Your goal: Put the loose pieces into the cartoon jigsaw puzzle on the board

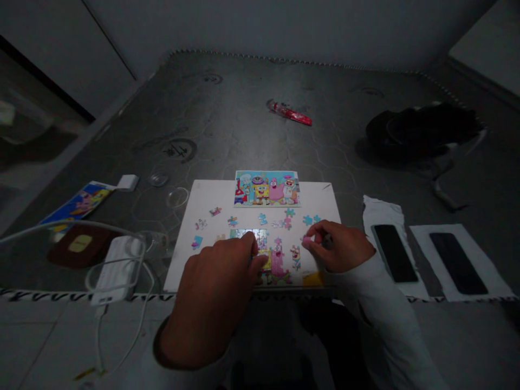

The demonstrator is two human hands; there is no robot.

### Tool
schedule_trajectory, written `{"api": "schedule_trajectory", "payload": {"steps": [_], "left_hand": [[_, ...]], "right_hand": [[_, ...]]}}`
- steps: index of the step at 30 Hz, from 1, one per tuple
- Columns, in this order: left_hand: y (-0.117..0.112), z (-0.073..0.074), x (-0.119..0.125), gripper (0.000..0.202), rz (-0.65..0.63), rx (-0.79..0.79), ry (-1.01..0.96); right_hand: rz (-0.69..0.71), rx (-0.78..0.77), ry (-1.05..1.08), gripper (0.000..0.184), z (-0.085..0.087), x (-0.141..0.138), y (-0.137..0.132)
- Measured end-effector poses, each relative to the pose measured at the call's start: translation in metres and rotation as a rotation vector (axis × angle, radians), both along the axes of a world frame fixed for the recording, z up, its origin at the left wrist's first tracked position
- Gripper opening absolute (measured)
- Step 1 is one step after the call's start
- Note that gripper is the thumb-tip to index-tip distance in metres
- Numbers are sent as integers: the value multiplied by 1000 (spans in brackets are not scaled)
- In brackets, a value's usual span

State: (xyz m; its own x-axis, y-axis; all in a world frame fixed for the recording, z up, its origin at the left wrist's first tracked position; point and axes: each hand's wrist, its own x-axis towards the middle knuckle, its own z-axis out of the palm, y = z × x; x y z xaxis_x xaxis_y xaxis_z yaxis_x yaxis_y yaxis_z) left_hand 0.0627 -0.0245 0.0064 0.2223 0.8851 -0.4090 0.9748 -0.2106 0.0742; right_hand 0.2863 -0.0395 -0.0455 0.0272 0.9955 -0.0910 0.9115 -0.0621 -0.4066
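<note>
A partly joined jigsaw puzzle (278,259) with cartoon figures lies on a white board (184,257). My left hand (221,276) rests over the puzzle's left part, fingers bent down and thumb near the index finger; it hides the pieces beneath, and what its fingertips hold, if anything, is hidden. Between the thumb and fingers of my right hand (341,246) is a pink puzzle piece (307,242), just right of the joined part. Loose pieces (262,219) are scattered above and to the left. The reference picture card (267,189) lies at the board's top edge.
Two phones (394,253) lie on white paper at the right, below a dark bag-like object (422,132). On the left are a white power strip (117,268) with cables, a brown box (79,245) and a colourful packet (79,206). A red wrapper (290,112) lies farther back.
</note>
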Motion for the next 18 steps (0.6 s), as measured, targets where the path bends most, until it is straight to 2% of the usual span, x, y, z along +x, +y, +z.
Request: {"api": "schedule_trajectory", "payload": {"steps": [7, 11, 18], "left_hand": [[1, 0, 0, 20, 41, -38, -1], [0, 0, -1, 18, 51, -23, -65], [-1, 6, -8, 16, 85, 4, -114]], "right_hand": [[-14, 34, 25, 12, -7, 1, -2], [-12, 53, 34, 12, -12, 3, -3], [-12, 74, 32, 21, -18, 6, -3]]}}
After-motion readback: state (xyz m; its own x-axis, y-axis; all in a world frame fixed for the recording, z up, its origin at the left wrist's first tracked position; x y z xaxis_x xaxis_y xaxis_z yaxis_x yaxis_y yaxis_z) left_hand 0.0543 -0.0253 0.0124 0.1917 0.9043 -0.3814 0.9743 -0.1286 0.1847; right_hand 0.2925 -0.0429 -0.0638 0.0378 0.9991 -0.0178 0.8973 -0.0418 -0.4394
